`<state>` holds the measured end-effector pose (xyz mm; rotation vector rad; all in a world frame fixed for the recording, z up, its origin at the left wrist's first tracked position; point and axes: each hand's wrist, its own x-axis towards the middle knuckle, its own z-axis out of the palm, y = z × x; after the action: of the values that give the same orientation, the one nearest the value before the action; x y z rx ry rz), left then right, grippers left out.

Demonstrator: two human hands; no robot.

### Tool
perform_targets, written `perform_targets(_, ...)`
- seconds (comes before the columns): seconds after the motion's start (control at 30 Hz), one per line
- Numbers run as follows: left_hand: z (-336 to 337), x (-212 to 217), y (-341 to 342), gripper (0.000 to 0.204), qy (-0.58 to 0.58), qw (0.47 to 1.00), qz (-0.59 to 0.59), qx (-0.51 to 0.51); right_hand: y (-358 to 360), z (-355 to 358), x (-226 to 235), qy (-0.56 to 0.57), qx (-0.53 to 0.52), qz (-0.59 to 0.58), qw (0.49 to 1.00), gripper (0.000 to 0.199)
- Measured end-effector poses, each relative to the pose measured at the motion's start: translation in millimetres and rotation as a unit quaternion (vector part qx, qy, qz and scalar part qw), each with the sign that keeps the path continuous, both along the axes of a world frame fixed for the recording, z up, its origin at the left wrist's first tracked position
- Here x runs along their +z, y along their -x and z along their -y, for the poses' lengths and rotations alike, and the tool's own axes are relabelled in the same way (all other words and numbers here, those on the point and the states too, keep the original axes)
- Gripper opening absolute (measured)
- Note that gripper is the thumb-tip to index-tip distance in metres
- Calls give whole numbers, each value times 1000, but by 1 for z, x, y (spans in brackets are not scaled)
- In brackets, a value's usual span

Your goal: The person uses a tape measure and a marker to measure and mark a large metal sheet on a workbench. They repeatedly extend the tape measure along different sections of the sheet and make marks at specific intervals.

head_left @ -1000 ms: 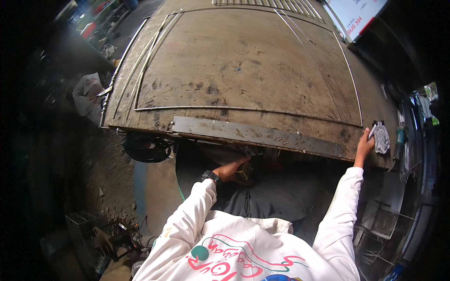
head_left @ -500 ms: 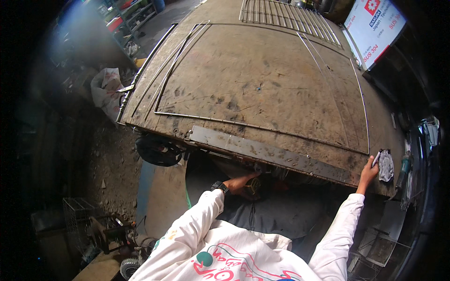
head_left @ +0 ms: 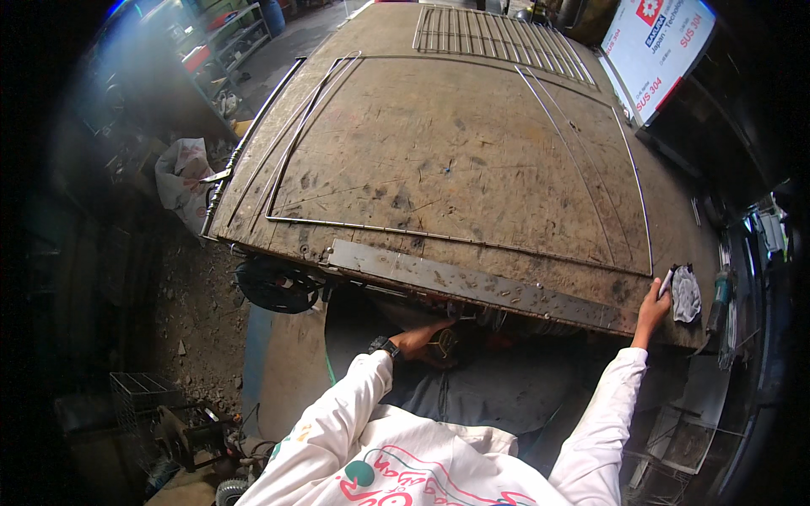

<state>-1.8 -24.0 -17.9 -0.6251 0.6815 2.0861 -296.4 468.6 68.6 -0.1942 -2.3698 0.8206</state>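
Note:
Below the front edge of the wooden table [head_left: 371, 152], my left hand [head_left: 412, 341] is closed at a small dark object with yellow markings [head_left: 442, 342]. Its kind is unclear, and shadow hides part of the fingers. At the table's near right corner my right hand [head_left: 652, 309] grips a slim pale stick like a marker [head_left: 666, 282]. Right beside it lies a crumpled grey-white cloth [head_left: 687, 297]. A large rectangular frame of thin metal rod [head_left: 460, 240] lies flat on the tabletop, its near right corner just beyond my right hand.
A flat metal strip [head_left: 481, 285] runs along the near table edge. A barred metal grille [head_left: 498, 38] lies at the far end. Loose bent rods [head_left: 548, 93] lie across the top. A green power tool [head_left: 720, 297] stands at the right edge, and a white sack [head_left: 184, 175] is on the left.
The whole view has shifted slightly, so the table sits a little further left and its far end lower. Both hands keep nearly the same places and grips.

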Motion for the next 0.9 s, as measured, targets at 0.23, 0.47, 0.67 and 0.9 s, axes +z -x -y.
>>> perform_targets(0.23, -3, 22, -4, 67, 158, 954, -238, -90, -5, -3, 3, 3, 11, -7, 1000, 49)
perform_targets(0.47, 5, -25, -10, 94, 203, 930, -299, -71, -4, 9, 2, -11, 42, -65, 997, 52)
perform_targets(0.67, 7, -23, -14, 85, 315, 834, -432, -131, 1, -5, -4, 95, 8, -2, 995, 49)
perform_targets(0.9, 16, 35, -34, 46, 78, 990, -92, 67, -10, 2, 6, 138, -34, -70, 987, 48)
